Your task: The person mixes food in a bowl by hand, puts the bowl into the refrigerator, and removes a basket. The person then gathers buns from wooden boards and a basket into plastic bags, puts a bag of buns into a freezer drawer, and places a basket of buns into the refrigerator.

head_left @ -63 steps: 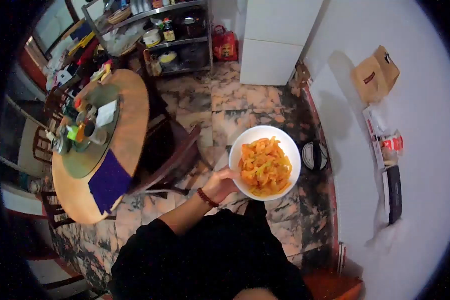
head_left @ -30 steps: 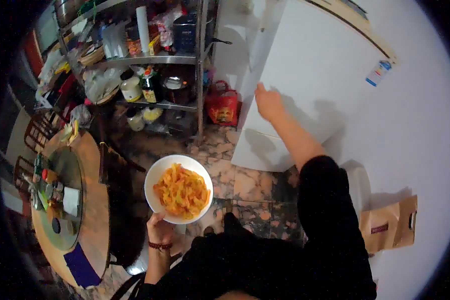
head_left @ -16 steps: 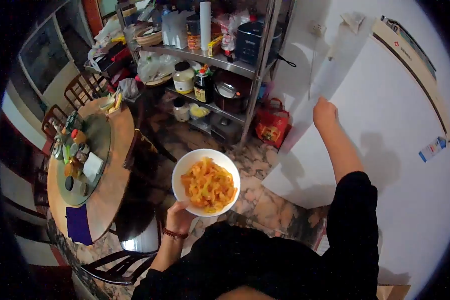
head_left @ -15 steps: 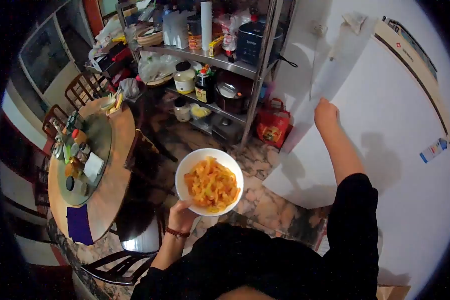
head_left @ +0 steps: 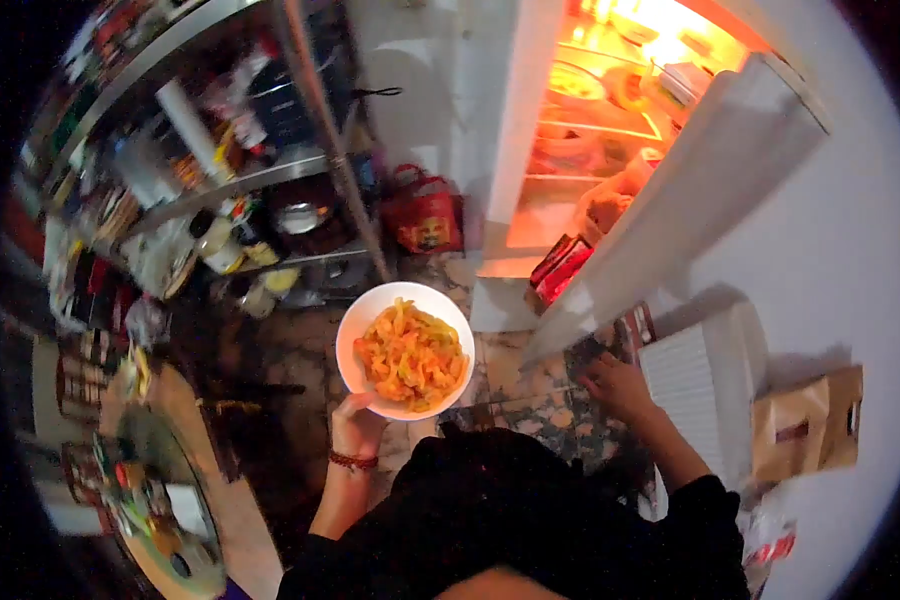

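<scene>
One fridge (head_left: 510, 150), closed half a second ago, now open and glowing orange inside, with its white door (head_left: 700, 190) swung out toward the right. To the left, a metal rack (head_left: 338, 150), blurred and farther left in view than before. At lower left, a round wooden table (head_left: 240, 510), likewise pushed nearer the edge of view. At right, a brown paper bag (head_left: 810, 425), well in sight after barely showing at the bottom edge. Between rack and fridge, a red bag (head_left: 422, 215). Near the middle of view, in front of the fridge, a white bowl (head_left: 435, 300), filled as before with orange-yellow food (head_left: 410, 355). Left hand (head_left: 355, 425) gripping the bowl's near side as earlier, thumb over the rim, other fingers mostly hidden beneath. Right hand (head_left: 615, 385), previously raised at the closed door's edge, now low beside the open door, fingers blurred, loosely curled and slightly apart; contact with the door impossible to tell. Around the left wrist, a dark red bead bracelet (head_left: 353, 459).
</scene>
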Tool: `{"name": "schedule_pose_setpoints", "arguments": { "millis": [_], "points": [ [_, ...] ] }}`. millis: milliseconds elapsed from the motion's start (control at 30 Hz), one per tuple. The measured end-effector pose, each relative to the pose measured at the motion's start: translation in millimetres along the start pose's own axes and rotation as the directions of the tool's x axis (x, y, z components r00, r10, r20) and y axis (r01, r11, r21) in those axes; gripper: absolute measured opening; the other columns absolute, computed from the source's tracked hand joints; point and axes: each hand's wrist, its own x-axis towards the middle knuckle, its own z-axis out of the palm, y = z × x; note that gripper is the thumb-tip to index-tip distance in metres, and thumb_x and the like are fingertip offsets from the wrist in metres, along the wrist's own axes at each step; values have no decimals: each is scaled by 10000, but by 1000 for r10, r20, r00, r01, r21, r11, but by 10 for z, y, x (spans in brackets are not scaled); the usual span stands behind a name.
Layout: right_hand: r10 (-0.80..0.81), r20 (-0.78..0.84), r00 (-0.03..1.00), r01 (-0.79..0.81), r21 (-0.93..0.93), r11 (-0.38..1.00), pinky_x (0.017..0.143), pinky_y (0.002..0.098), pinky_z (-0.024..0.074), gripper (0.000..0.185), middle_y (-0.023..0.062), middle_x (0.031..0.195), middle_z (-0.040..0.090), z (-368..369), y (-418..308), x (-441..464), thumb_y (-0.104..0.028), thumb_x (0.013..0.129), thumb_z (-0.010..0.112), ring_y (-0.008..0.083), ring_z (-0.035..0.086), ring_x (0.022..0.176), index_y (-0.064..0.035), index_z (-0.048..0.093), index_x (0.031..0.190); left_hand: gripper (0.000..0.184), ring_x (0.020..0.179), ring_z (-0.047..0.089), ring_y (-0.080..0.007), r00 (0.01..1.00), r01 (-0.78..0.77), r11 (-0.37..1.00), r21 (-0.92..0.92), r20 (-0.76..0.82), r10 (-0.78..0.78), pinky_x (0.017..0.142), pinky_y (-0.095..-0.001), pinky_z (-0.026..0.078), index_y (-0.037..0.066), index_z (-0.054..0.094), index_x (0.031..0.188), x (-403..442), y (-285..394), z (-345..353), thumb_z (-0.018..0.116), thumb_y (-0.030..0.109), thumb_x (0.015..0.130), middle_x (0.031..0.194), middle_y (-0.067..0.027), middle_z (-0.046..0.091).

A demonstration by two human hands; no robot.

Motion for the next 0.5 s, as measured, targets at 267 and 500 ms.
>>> {"name": "schedule_pose_setpoints", "arguments": {
  "millis": [267,500],
  "points": [
    [655,19,755,-587,463,664,766,374,509,404,145,1011,625,696,-1224,-1481,-171,760,772,284,621,873,-33,613,1104,572,1098,589,-294,933,266,952,151,209,-294,945,-437,480,-17,507,1265,396,565,-271,621,221,757,1204,-139,606],
    [912,-190,363,-563,736,377,593,274,484,280,47,851,629,908,-2294,-2408,-109,788,744,114,577,711,-1,621,1015,624,1135,578,-286,792,380,895,235,416,-446,975,-437,466,-22,450,1328,413,870,-306,616,204,771,1270,-148,577]
  ]
}}
